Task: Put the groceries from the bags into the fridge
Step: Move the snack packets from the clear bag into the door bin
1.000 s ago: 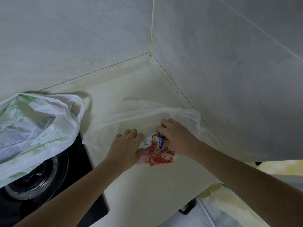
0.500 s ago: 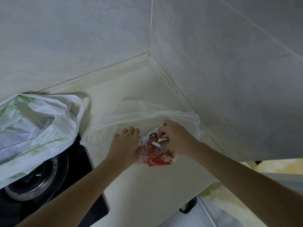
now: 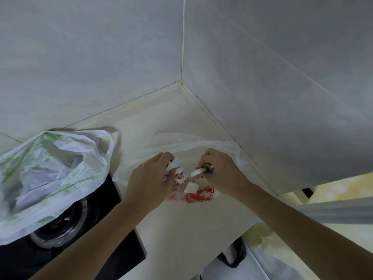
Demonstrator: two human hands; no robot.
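A thin clear plastic bag with red print (image 3: 189, 196) lies on the cream countertop (image 3: 181, 225) in the wall corner. My left hand (image 3: 148, 179) grips a small white packet with blue and red print (image 3: 174, 164) at the bag's mouth. My right hand (image 3: 220, 172) pinches a small white and dark-printed packet (image 3: 201, 170) just above the bag. Another white piece (image 3: 190, 187) lies inside the bag between my hands. A second white bag with green print (image 3: 46, 178) sits to the left, partly over the stove.
A black gas hob with a round burner (image 3: 60, 229) lies at the left under the green-printed bag. Tiled walls (image 3: 262, 98) close in behind and to the right. The counter's front edge drops to the floor at lower right, where a dark object (image 3: 234, 257) stands.
My hands have drawn apart. The left hand has taken hold of a packet and lifted it at the bag's mouth. The right hand has pulled its packet up and to the right.
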